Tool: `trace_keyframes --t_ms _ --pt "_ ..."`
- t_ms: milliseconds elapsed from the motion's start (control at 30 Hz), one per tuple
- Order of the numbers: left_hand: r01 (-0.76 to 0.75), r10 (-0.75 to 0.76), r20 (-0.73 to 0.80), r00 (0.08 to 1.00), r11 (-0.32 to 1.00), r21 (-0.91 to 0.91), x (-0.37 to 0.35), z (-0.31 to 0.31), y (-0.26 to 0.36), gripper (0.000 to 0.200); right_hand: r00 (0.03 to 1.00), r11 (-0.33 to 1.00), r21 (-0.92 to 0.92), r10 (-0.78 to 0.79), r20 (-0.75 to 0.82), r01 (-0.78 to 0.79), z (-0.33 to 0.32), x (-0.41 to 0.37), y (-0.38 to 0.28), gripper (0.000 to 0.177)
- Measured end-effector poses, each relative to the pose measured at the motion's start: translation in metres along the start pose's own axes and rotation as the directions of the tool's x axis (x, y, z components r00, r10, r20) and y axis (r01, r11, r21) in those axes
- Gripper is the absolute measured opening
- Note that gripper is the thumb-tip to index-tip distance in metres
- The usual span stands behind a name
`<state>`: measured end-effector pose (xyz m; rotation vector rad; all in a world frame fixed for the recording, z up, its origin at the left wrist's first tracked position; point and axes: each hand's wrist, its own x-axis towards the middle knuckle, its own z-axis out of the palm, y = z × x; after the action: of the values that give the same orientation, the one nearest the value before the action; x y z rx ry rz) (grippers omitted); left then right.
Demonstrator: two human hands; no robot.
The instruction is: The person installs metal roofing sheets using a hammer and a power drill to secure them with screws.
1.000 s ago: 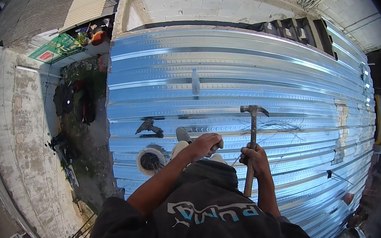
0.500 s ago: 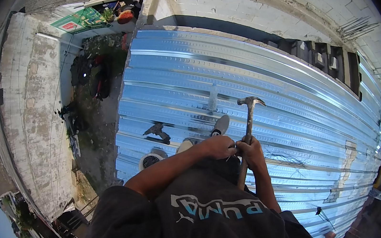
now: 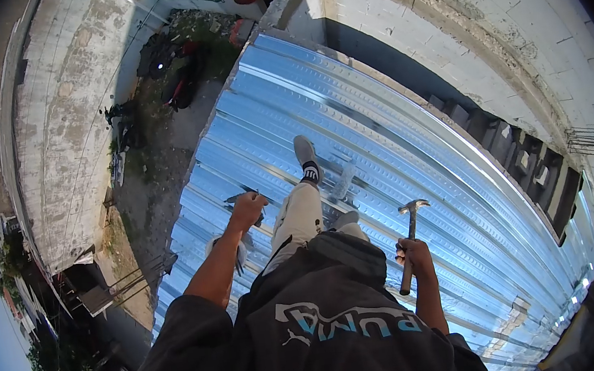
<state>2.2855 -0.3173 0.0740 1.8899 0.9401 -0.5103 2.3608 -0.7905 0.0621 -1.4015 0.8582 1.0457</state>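
My right hand (image 3: 415,254) is wrapped round the handle of a claw hammer (image 3: 413,226), held upright with its metal head pointing away from me. Out to the other side, my left hand (image 3: 246,211) is closed with fingers pinched together; I cannot tell what is in them. Behind that hand, a dark gun-shaped tool (image 3: 259,220) lies on the metal roof, mostly covered from view. A pale bucket (image 3: 241,254) shows partly beside my left forearm. One grey shoe (image 3: 305,150) is stretched forward on the corrugated sheets (image 3: 374,145), the other closer to my body.
The roof's left edge (image 3: 192,162) drops to a yard with a parked motorcycle (image 3: 182,80). A block wall (image 3: 395,19) borders the far side, with grey blocks (image 3: 509,142) along it. Thin rods (image 3: 591,141) jut from the wall at right.
My hands have moved apart, the left one outward to the left, the right one rightward and down with the hammer. One foot has come forward, and the view has turned.
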Motion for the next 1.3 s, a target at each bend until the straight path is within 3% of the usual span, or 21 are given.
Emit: trace_keyframes --t_ms 67,167,200,233,267,300,400,467,500,567,600,667,767,800,867,933,1067,1133,1200,1233,1300 --pt "0.236 -0.259 -0.047 0.965 0.93 -0.283 0.021 -0.005 -0.053 0.028 0.987 0.992 0.024 0.128 -0.1 -0.126 -0.012 0.027 0.007 0.017" --pt "0.419 -0.428 -0.097 0.899 0.902 -0.1 0.054 0.002 -0.133 0.017 0.953 0.965 0.118 0.254 -0.167 -0.236 -0.02 0.039 0.01 0.015" --pt "0.353 -0.347 -0.079 0.935 0.932 0.08 0.067 0.008 -0.163 0.017 0.939 0.956 0.097 0.289 -0.188 -0.275 -0.023 0.044 0.007 0.014" --pt "0.011 -0.034 0.035 0.999 0.862 0.506 0.084 0.016 -0.198 0.018 0.928 0.945 0.118 0.324 -0.185 -0.306 -0.02 0.036 -0.006 0.014" --pt "-0.273 0.237 0.158 0.958 0.601 0.751 0.095 0.022 -0.213 0.018 0.913 0.929 0.137 0.364 -0.184 -0.343 -0.011 0.024 -0.021 0.013" --pt "-0.401 0.255 0.336 0.907 0.273 0.875 0.088 0.023 -0.197 0.02 0.903 0.925 0.034 0.378 -0.206 -0.379 -0.009 0.02 -0.031 0.013" --pt "-0.087 0.103 -0.004 0.995 0.867 0.49 0.116 0.012 -0.12 0.025 0.871 0.886 -0.147 0.381 -0.309 -0.439 0.022 0.008 -0.088 0.011" --pt "0.199 -0.194 -0.069 0.979 0.977 0.075 0.127 -0.02 -0.037 0.028 0.877 0.856 -0.26 0.364 -0.313 -0.448 0.036 0.008 -0.121 0.014" --pt "0.328 -0.34 -0.056 0.939 0.933 -0.15 0.139 -0.032 -0.009 0.029 0.93 0.822 -0.442 0.278 -0.24 -0.36 0.03 0.017 -0.128 0.017" --pt "0.3 -0.322 -0.045 0.946 0.919 -0.256 0.163 -0.046 0.006 0.033 0.934 0.8 -0.485 0.269 -0.237 -0.354 0.03 0.036 -0.147 0.024" --pt "0.37 -0.388 0.001 0.922 0.879 -0.3 0.174 -0.052 0.01 0.033 0.85 0.827 -0.274 0.386 -0.359 -0.491 0.048 0.037 -0.167 0.024" --pt "0.498 -0.513 0.073 0.855 0.774 -0.392 0.187 -0.065 0.016 0.034 0.864 0.84 -0.286 0.352 -0.359 -0.461 0.057 0.053 -0.191 0.015" --pt "0.531 -0.558 0.119 0.821 0.671 -0.517 0.185 -0.071 0.029 0.034 0.889 0.841 -0.319 0.349 -0.298 -0.437 0.058 0.081 -0.224 0.011" --pt "0.528 -0.575 0.097 0.813 0.655 -0.541 0.185 -0.07 0.032 0.034 0.895 0.844 -0.322 0.351 -0.275 -0.429 0.053 0.089 -0.235 0.01" --pt "0.523 -0.607 0.068 0.792 0.618 -0.587 0.179 -0.055 0.035 0.033 0.946 0.773 -0.547 0.246 -0.209 -0.322 0.038 0.109 -0.252 0.009" --pt "0.554 -0.648 0.072 0.758 0.583 -0.594 0.174 -0.041 0.029 0.031 0.901 0.795 -0.434 0.322 -0.291 -0.424 0.037 0.132 -0.282 0.009" --pt "0.537 -0.704 0.058 0.708 0.484 -0.691 0.146 -0.003 0.034 0.026 0.923 0.578 -0.725 0.301 -0.238 -0.375 0.046 0.165 -0.363 0.009" --pt "0.451 -0.692 -0.034 0.721 0.506 -0.735 0.126 0.028 0.042 0.023 0.905 0.689 -0.588 0.348 -0.244 -0.423 0.021 0.193 -0.387 0.011" --pt "0.521 -0.713 -0.017 0.701 0.529 -0.67 0.104 0.049 0.066 0.025 0.918 0.668 -0.633 0.332 -0.218 -0.391 0.009 0.217 -0.419 0.01" --pt "0.582 -0.791 0.067 0.608 0.387 -0.715 0.096 0.063 0.076 0.026 0.937 0.682 -0.645 0.29 -0.193 -0.344 0.008 0.223 -0.435 0.01" --pt "0.601 -0.83 0.134 0.541 0.27 -0.752 0.074 0.1 0.085 0.026 0.949 0.667 -0.675 0.238 -0.208 -0.316 0.013 0.236 -0.469 0.009"
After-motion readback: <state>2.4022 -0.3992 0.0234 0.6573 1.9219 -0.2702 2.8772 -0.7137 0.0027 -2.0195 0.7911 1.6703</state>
